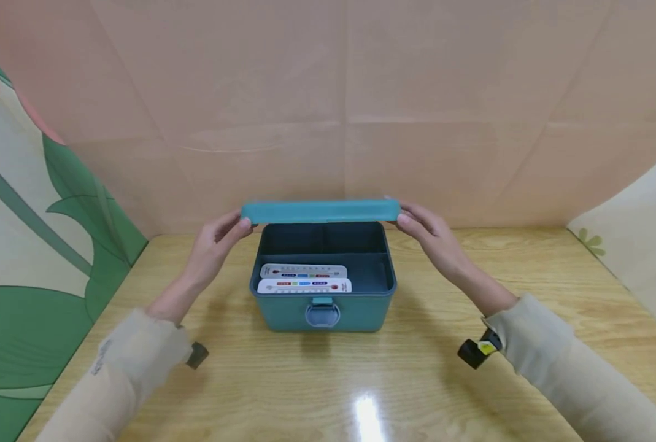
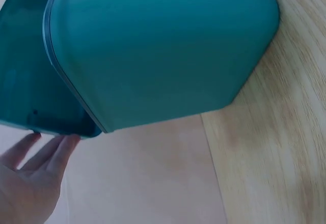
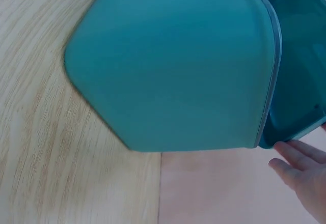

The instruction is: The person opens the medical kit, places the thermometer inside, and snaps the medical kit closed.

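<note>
A teal plastic storage box (image 1: 355, 314) stands on the table with its lid (image 1: 321, 212) raised above the back of it. My left hand (image 1: 213, 244) holds the lid's left end, thumb at the front edge. At the other end my right hand (image 1: 431, 238) grips the lid in the same way. In the left wrist view, fingertips touch the rim of the lid (image 2: 35, 86); the right wrist view shows fingers at its opposite corner. Two white thermometers (image 1: 304, 286) with printed scales lie in the front compartment, towards the left. A round latch (image 1: 322, 315) hangs on the box front.
The wood-grain table (image 1: 283, 393) runs back to a pinkish sheet (image 1: 328, 123) behind the box. Floral panels (image 1: 40, 245) border the left and right sides. A divider splits the box's rear section in two.
</note>
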`<state>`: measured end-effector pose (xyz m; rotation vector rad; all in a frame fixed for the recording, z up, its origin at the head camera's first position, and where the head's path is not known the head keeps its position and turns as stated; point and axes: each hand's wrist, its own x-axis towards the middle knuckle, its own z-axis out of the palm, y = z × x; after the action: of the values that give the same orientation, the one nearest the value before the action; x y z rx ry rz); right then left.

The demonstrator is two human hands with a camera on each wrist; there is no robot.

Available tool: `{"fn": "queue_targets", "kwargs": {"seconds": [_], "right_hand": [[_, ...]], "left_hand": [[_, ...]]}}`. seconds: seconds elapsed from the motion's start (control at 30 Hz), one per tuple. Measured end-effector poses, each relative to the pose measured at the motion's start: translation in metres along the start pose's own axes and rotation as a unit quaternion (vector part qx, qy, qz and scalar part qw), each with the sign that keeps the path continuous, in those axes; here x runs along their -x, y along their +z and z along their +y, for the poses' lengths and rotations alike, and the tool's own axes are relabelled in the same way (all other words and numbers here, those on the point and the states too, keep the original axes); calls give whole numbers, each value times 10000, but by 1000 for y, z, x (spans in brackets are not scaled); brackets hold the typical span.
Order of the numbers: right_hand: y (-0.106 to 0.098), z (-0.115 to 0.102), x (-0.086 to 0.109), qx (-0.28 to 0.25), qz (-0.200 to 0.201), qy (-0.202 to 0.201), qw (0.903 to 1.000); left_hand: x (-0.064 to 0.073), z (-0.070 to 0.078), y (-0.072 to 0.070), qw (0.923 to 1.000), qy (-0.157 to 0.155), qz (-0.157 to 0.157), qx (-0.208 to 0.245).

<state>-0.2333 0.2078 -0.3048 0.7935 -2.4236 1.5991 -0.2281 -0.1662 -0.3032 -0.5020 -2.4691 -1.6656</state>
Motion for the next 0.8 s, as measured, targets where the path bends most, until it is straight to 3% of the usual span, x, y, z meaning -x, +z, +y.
{"fn": "queue_targets", "kwargs": {"seconds": [0.3,0.8], "right_hand": [[-2,9,6,83,-150,-211,9996],[-4,16,11,-587,-441,-512,9960]], "left_hand": [[4,-7,-6,9986,372,-367,72],[11,-13,-11,9950,592,-790,134]]}}
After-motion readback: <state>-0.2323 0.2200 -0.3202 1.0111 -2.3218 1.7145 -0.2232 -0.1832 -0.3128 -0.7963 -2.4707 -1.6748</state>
